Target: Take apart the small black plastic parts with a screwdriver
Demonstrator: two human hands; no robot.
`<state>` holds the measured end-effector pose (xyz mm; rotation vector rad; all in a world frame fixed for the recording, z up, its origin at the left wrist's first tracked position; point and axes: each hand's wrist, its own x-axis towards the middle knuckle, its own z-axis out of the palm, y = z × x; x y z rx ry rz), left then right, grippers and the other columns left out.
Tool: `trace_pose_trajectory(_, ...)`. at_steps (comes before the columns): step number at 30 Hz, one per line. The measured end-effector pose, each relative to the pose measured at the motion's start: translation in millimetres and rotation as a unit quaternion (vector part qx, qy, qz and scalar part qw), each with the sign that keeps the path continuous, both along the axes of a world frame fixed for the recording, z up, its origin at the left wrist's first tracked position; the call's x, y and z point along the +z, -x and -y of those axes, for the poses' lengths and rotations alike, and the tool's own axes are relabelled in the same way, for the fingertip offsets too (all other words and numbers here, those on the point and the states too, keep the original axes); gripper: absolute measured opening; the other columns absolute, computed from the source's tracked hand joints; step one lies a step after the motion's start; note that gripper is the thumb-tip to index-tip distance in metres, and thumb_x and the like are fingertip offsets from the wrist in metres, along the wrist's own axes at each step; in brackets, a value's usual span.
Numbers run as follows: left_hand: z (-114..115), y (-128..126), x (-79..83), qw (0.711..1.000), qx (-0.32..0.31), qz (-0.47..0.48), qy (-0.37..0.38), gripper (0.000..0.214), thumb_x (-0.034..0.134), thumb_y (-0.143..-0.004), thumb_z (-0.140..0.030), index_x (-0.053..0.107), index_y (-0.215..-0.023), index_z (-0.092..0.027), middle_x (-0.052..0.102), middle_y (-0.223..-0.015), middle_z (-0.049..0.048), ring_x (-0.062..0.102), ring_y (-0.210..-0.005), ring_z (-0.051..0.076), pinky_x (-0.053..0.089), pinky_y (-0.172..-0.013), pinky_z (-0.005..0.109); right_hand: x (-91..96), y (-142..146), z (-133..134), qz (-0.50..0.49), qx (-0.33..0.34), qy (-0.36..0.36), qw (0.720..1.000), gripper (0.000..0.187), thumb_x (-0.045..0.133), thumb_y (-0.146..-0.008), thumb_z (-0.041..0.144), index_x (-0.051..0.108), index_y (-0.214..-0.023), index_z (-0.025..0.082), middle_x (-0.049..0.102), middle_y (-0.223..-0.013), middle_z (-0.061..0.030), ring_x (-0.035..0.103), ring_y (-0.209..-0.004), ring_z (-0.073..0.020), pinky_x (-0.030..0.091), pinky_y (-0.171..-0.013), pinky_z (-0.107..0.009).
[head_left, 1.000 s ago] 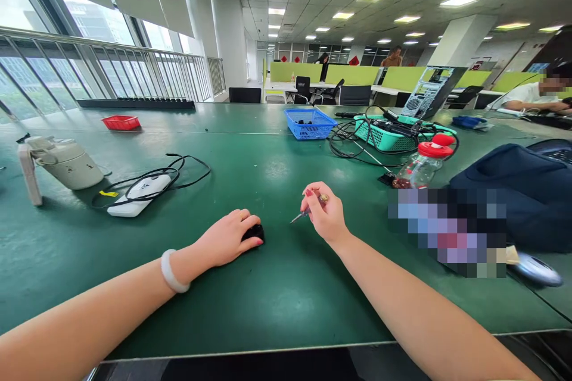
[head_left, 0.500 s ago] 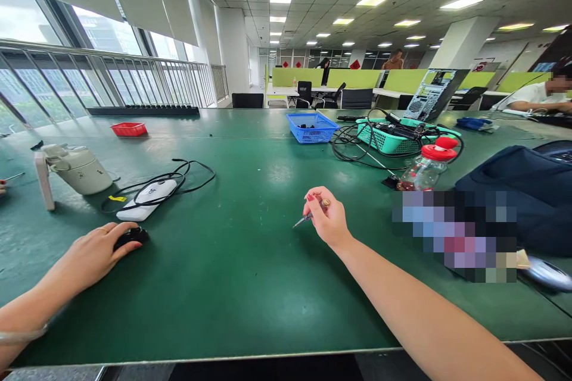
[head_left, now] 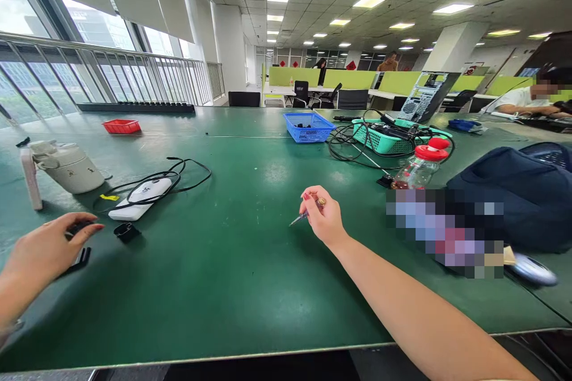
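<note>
My left hand (head_left: 47, 247), at the left of the table, is curled with thumb and fingers around a small black part (head_left: 79, 227) whose kind I cannot make out. Beneath this hand a black bracket-like piece (head_left: 81, 260) is partly covered. Just to the right, a small black block-shaped part (head_left: 126, 231) lies on the green table top. Near the middle, my right hand (head_left: 325, 217) grips a small screwdriver (head_left: 298, 219) with its thin tip slanting down to the left, over the table.
A white device with a black cable (head_left: 145, 196) lies beyond my left hand, beside a tilted light-coloured cup (head_left: 74, 166). Farther back stand a red tray (head_left: 121, 127), a blue basket (head_left: 308, 131) and a green basket (head_left: 379, 140). At right are a red-lidded jar (head_left: 415, 172) and a dark bag (head_left: 504, 196).
My left hand has moved left, away from the black block-shaped part, which now lies uncovered. It now has a black part in its fingers. My right hand keeps its hold on the screwdriver.
</note>
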<state>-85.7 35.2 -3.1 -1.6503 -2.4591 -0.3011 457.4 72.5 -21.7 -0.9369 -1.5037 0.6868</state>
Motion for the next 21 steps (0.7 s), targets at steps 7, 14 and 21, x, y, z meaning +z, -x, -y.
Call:
trace_pose_trajectory(7, -9.6, -47.0, 28.9, 0.997, -0.073, 0.001, -0.037, 0.059, 0.027, -0.095, -0.051, 0.075, -0.114, -0.021, 0.071, -0.126, 0.0077, 0.063, -0.109, 0.027, 0.047, -0.085, 0.034, -0.4, -0.2, -1.1, -0.004, -0.004, -0.004, 1.0, 0.044, 0.055, -0.092, 0.068, 0.057, -0.086, 0.024, 0.062, -0.059, 0.0021, 0.048, -0.044, -0.0108, 0.037, -0.041, -0.024)
trace_pose_trajectory(14, -9.5, -74.2, 25.4, 0.998, -0.021, 0.054, 0.014, 0.05, 0.038, -0.093, -0.045, 0.074, -0.12, -0.023, 0.076, -0.106, 0.0054, 0.065, -0.084, 0.023, 0.046, -0.075, 0.03, -1.5, -1.2, -1.4, -0.001, -0.002, -0.003, 1.0, 0.044, 0.054, -0.092, 0.067, 0.057, -0.086, 0.024, 0.062, -0.059, 0.002, 0.047, -0.043, -0.0102, 0.037, -0.041, -0.024)
trace_pose_trajectory(21, -2.2, -71.9, 20.4, 0.991, 0.034, 0.128, 0.011, 0.061, 0.03, -0.094, -0.054, 0.069, -0.132, -0.025, 0.063, -0.059, -0.0018, 0.052, -0.053, 0.019, 0.039, -0.061, 0.028, -3.3, -1.6, -2.8, -0.01, 0.003, -0.002, 1.0, 0.042, 0.056, -0.093, 0.066, 0.058, -0.087, 0.024, 0.062, -0.059, 0.0025, 0.046, -0.043, -0.0097, 0.036, -0.041, -0.023)
